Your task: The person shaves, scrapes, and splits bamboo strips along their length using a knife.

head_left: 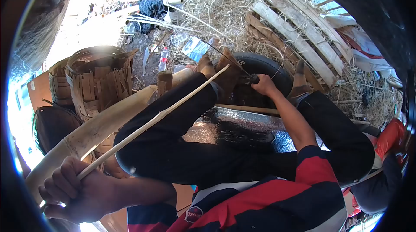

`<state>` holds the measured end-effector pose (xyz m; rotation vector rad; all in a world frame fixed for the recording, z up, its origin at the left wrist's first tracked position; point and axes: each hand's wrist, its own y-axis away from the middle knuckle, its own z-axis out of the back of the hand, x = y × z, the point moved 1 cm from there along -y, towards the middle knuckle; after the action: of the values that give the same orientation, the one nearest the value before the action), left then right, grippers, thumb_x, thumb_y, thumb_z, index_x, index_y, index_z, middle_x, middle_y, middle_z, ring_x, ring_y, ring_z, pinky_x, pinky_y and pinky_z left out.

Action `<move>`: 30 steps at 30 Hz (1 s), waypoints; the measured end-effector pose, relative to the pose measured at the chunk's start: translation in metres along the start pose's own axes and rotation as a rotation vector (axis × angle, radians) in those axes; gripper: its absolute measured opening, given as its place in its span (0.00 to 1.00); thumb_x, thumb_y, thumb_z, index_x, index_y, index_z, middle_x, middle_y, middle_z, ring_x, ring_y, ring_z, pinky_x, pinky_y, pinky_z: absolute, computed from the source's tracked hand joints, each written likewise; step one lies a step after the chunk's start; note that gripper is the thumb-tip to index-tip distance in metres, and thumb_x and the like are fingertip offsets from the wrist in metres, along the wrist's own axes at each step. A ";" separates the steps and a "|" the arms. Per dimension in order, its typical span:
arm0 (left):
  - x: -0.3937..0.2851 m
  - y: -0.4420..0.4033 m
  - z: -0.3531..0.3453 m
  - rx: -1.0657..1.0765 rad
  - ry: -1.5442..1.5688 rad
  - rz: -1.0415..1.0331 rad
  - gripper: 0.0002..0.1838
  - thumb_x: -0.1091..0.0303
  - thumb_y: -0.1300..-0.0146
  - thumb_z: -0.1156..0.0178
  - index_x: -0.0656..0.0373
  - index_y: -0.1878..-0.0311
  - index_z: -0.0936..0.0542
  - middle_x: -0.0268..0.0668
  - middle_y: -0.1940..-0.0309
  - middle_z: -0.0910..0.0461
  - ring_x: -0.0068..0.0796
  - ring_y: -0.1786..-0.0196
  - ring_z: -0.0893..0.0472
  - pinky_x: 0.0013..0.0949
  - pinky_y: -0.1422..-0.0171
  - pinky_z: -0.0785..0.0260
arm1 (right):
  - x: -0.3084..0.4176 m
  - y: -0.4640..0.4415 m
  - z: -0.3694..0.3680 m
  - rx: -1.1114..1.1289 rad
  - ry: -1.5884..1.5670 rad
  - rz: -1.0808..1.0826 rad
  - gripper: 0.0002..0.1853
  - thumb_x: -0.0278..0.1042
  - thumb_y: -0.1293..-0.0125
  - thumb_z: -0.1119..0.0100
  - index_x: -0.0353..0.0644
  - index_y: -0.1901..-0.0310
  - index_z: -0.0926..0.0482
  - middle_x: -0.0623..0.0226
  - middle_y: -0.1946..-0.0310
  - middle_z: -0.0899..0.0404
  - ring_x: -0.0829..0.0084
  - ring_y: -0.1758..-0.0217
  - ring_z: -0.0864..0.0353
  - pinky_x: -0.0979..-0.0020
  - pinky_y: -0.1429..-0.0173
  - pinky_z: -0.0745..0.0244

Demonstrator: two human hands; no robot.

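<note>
My left hand, at the lower left, is closed round the near end of a long, pale bamboo strip. The strip slants up across my leg, its far end near my feet. My right hand grips the dark handle of a long-bladed knife. Its thin blade points up and to the left, beyond the strip's tip. A gap shows between the knife handle and the strip. Behind my right hand lies a black tyre, with my bare feet beside it.
Woven bamboo baskets stand at left, beside a thick bamboo pole. Pale shavings cover the ground ahead. Wooden slats lie at upper right. A plastic bottle is near my feet. Another person's dark sleeve shows at right.
</note>
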<state>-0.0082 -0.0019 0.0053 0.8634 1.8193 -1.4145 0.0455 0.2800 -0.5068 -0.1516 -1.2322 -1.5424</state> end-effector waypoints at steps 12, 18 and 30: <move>0.001 0.004 0.005 0.059 0.146 0.059 0.25 0.46 0.25 0.59 0.51 0.77 0.38 0.23 0.84 0.46 0.14 0.82 0.50 0.23 0.79 0.59 | 0.119 0.049 0.027 -0.037 -0.309 0.339 0.11 0.33 0.48 0.39 0.35 0.65 0.19 0.54 0.76 0.19 0.69 0.69 0.16 0.65 0.62 0.25; 0.003 0.007 0.003 0.068 0.148 0.046 0.25 0.46 0.25 0.58 0.49 0.77 0.41 0.23 0.83 0.48 0.15 0.82 0.52 0.24 0.79 0.60 | 0.233 0.134 0.077 0.169 -0.475 0.591 0.11 0.28 0.49 0.35 0.38 0.63 0.21 0.60 0.80 0.22 0.75 0.74 0.17 0.70 0.66 0.26; -0.004 0.016 -0.009 -0.062 -0.035 -0.040 0.24 0.54 0.26 0.51 0.47 0.80 0.43 0.22 0.84 0.47 0.12 0.82 0.51 0.21 0.80 0.59 | 0.130 0.062 0.032 0.075 -0.306 0.217 0.12 0.37 0.49 0.36 0.39 0.65 0.16 0.53 0.70 0.16 0.58 0.66 0.14 0.62 0.60 0.21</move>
<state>0.0058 0.0099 0.0015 0.7703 1.8542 -1.3816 0.0275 0.2284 -0.3693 -0.4704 -1.4588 -1.3141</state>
